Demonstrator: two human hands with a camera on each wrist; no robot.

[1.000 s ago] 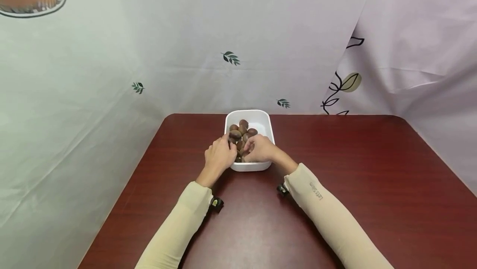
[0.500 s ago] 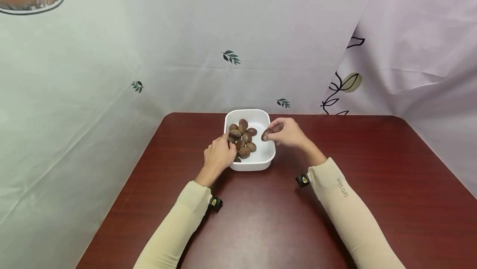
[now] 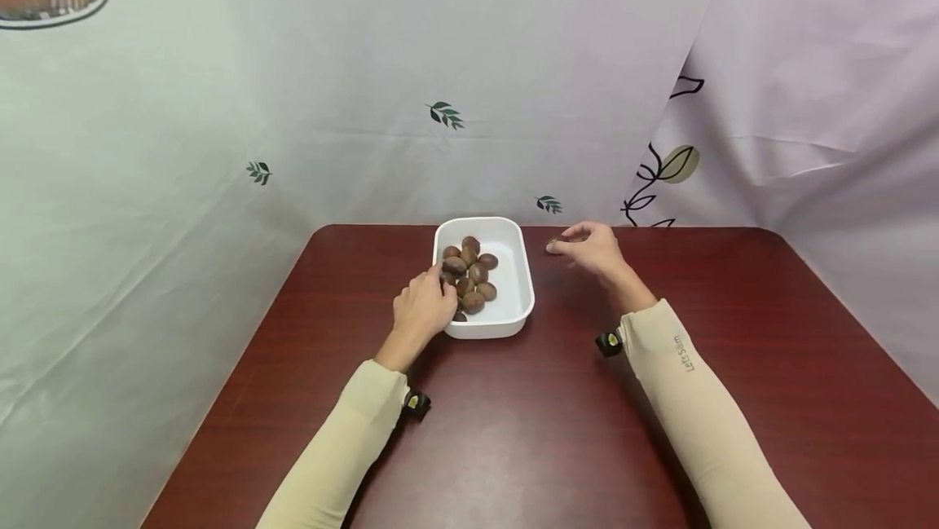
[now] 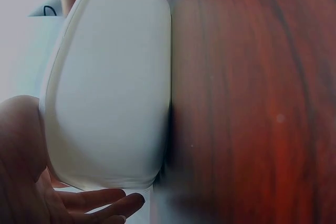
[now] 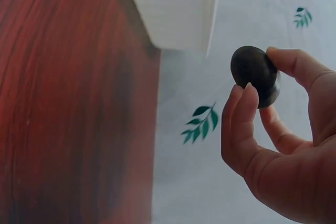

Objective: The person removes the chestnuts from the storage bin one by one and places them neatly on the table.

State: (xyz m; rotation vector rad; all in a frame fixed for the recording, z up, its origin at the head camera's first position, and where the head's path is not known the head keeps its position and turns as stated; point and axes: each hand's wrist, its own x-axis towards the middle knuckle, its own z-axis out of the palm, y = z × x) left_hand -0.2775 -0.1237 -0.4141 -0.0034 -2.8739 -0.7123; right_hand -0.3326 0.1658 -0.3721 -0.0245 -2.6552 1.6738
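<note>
In the head view a white plastic tub holds several smooth brown oval nuts, bunched along its left side. My left hand grips the tub's near left wall, thumb over the rim; the left wrist view shows its fingers around the end of the tub. Beyond the tub's right side, my right hand pinches one nut between thumb and fingers. Up close in the right wrist view, that nut looks dark and rounded, held at the fingertips.
The dark red wooden table carries the tub near its far edge. Behind it hangs a pale cloth with leaf prints. Both sleeved forearms reach across the table, each with a small black wrist camera.
My right hand has gone from inside the tub, out over its right wall, with a nut between its fingers. My left hand has stayed on the tub.
</note>
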